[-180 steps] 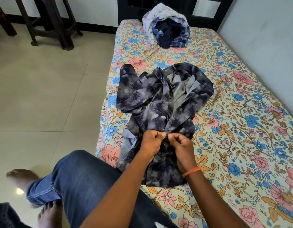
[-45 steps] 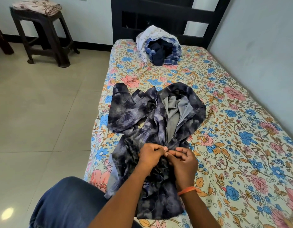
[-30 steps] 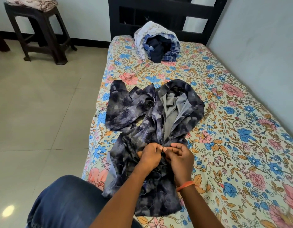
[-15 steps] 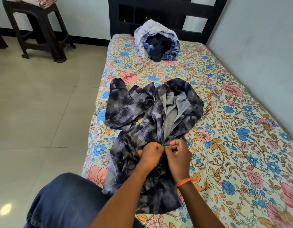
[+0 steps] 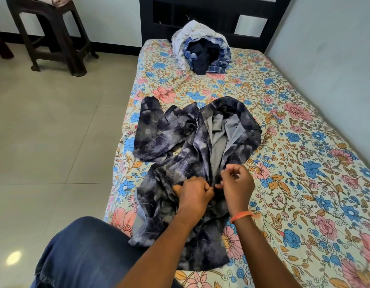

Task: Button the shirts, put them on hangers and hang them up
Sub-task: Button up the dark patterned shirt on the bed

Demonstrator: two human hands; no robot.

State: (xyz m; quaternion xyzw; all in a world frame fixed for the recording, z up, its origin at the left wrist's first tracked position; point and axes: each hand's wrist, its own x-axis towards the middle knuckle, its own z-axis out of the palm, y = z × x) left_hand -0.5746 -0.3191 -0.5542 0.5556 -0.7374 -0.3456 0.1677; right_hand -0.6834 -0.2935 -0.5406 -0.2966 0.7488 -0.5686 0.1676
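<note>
A dark navy shirt with a pale floral print (image 5: 180,146) lies crumpled on the flowered bed sheet (image 5: 294,163), its upper front open and showing the grey inside. My left hand (image 5: 193,194) pinches the left front edge at mid-chest. My right hand (image 5: 237,183), with an orange band at the wrist, pinches the right front edge just beside it, fingers curled. Both hands meet at the placket; the button itself is hidden under the fingers. No hanger is in view.
A heap of other clothes (image 5: 200,50), white, blue plaid and dark navy, sits near the dark headboard (image 5: 200,15). A dark stool (image 5: 49,34) stands on the tiled floor at left. A wall runs along the bed's right side. My jeans-clad knee (image 5: 86,252) is at the bed's edge.
Both hands have worked up the shirt front from the lower part to mid-chest. My right hand's fingers have lifted slightly since half a second ago.
</note>
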